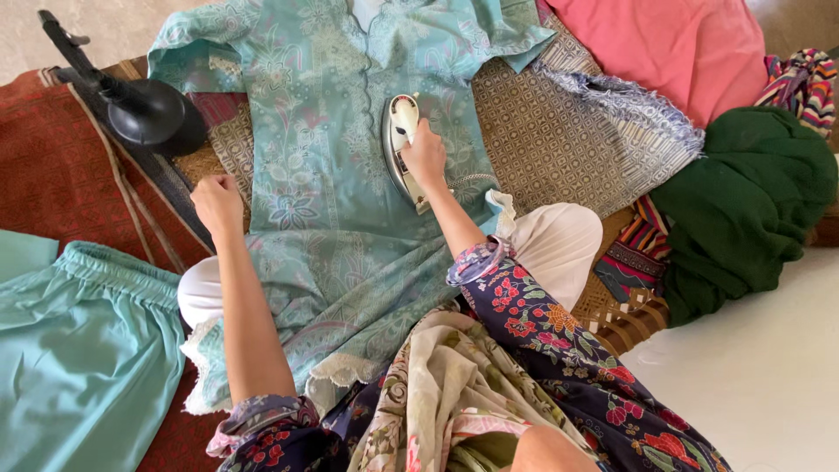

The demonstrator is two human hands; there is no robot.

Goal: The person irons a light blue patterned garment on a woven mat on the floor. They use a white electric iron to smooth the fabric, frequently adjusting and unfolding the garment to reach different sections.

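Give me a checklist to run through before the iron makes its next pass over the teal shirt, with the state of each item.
1. Right hand grips the iron by its handle: ok.
2. Iron sits flat on the teal shirt, not on the woven mat: ok.
3. Left hand pins the shirt's edge, apart from the iron: ok.
4. Cloth ahead of the iron's tip lies smooth: ok, no big folds show there.
5. Iron's cord runs free of the shirt: cannot tell, only a short bit shows by the wrist.
6. Iron's heat setting: cannot tell, no dial is visible.
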